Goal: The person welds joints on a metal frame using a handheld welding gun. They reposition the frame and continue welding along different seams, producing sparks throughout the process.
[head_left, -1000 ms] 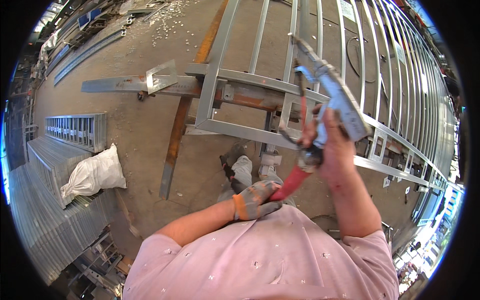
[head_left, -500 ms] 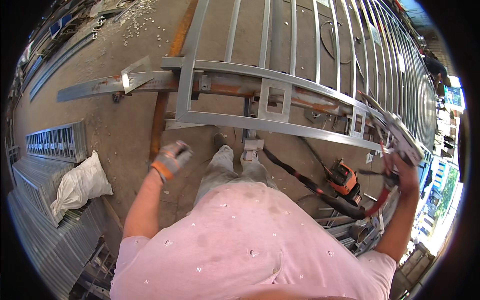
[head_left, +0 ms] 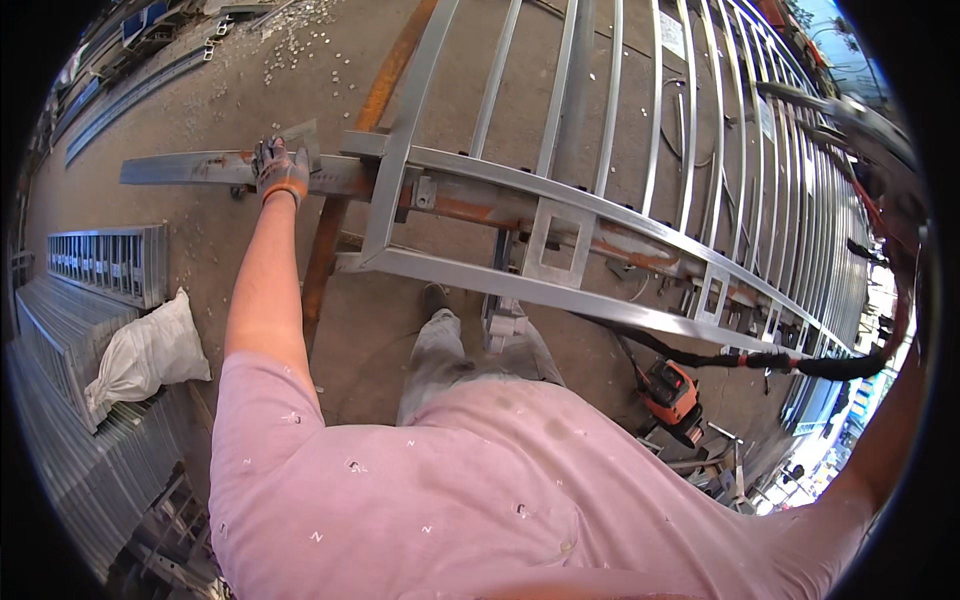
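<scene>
My left hand (head_left: 280, 172), in a grey and orange glove, reaches out to the upper left. Its fingers are spread over a square metal plate with a cut-out (head_left: 310, 142), which lies on a rusty-edged steel beam (head_left: 180, 168). The glove covers much of the plate. Raised at the far right, my right hand is in shadow near the picture's rim, closed on a grey metal tool with long jaws (head_left: 868, 128). A thick black and red cable (head_left: 720, 357) hangs close to it. The tool's exact kind is blurred.
A barred steel frame (head_left: 470, 283) with square cut-out plates (head_left: 558, 243) rests on the beam before me. An orange-and-black machine (head_left: 672, 392) stands on the floor at right. A white sack (head_left: 150, 355) lies on stacked metal frames (head_left: 80, 450) at left.
My left hand has moved up and outward from beside my leg onto the square plate. My right hand has swung up and right with the tool, drawing the cable along.
</scene>
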### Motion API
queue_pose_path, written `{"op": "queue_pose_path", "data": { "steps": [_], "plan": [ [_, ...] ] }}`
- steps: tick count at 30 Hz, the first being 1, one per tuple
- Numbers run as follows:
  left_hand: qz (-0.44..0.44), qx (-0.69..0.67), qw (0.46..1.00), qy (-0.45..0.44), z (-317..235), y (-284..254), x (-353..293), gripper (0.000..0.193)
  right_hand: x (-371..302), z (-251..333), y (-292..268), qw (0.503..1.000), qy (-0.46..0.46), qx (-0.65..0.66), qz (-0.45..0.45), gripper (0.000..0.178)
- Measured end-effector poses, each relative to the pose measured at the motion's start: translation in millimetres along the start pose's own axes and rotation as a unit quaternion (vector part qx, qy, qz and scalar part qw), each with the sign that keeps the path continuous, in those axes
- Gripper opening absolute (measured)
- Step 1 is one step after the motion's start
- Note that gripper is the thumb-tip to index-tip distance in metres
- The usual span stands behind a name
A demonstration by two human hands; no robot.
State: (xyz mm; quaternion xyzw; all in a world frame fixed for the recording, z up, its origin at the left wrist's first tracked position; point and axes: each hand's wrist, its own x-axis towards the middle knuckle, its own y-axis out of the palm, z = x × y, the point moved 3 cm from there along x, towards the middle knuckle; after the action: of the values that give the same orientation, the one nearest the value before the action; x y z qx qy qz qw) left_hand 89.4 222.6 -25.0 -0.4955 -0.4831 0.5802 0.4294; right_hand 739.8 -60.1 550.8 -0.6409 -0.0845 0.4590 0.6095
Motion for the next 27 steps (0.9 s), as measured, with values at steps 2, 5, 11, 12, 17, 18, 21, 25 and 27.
{"op": "queue_pose_path", "data": {
  "steps": [2, 5, 11, 12, 17, 18, 21, 25, 27],
  "plan": [
    [0.030, 0.045, 0.998, -0.014, -2.6, 15.7, 15.3, 0.077, 49.2, 43.3, 29.7, 0.997, -0.005, -0.013, 0.081, 0.040],
    [0.088, 0.016, 0.995, -0.036, 3.3, 37.3, 31.3, 0.077, 122.7, 76.8, 109.2, 0.990, -0.111, -0.031, 0.087, 0.032],
    [0.027, 0.046, 0.998, -0.034, 13.9, 48.5, 23.6, 0.072, 224.1, 111.5, 234.5, 0.945, -0.157, 0.029, 0.286, 0.033],
    [0.021, 0.032, 0.999, -0.035, 15.0, 47.5, 21.5, 0.070, 233.9, 114.1, 247.7, 0.938, -0.132, 0.064, 0.315, 0.033],
    [-0.054, 0.046, 0.997, 0.007, 21.3, 44.0, 14.6, 0.070, 270.5, 125.1, 288.6, 0.913, -0.182, 0.005, 0.364, 0.046],
    [-0.059, 0.044, 0.997, 0.001, 23.6, 46.0, 13.6, 0.070, 273.8, 127.6, 297.4, 0.905, -0.224, 0.012, 0.361, 0.048],
    [-0.079, 0.040, 0.996, 0.028, 30.5, 49.1, 13.1, 0.070, 285.2, 130.9, 310.6, 0.886, -0.232, 0.014, 0.401, 0.049],
    [-0.150, 0.033, 0.984, 0.085, 33.8, 46.5, 10.0, 0.068, 293.7, 138.0, 316.6, 0.874, -0.207, -0.014, 0.440, 0.051],
    [-0.127, 0.051, 0.988, 0.074, 34.6, 46.4, 9.6, 0.068, 295.3, 145.3, 321.9, 0.864, -0.226, -0.020, 0.449, 0.052]
  ]
}}
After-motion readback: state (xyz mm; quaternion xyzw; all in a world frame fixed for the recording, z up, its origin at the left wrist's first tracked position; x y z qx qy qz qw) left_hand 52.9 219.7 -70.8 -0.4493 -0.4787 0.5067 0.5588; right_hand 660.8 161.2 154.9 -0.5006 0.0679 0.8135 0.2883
